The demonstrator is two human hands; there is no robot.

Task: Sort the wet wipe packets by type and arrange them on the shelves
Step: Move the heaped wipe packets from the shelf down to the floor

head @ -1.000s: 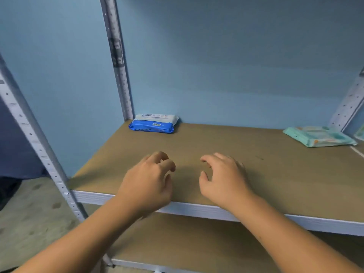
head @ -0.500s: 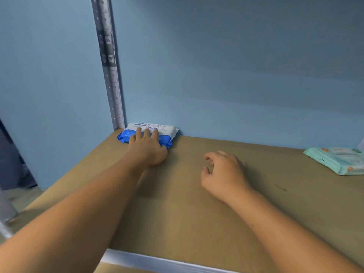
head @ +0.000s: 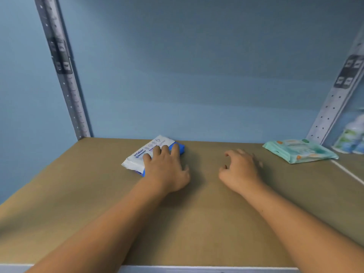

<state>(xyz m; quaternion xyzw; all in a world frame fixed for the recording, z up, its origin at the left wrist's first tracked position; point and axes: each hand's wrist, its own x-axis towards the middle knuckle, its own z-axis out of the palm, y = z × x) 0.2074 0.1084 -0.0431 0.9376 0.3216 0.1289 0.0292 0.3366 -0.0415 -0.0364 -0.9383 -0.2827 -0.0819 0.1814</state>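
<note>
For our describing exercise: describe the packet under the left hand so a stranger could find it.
Find the brown shelf board against the blue wall. Near its back edge, a packet lies under the left hand. It is white and blue; the other packet is pale green.

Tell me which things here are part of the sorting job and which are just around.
Job: blue-white packet, left hand on it, green packet, shelf.
Just around: right hand, left post, right post, wall, blurred items far right.
</note>
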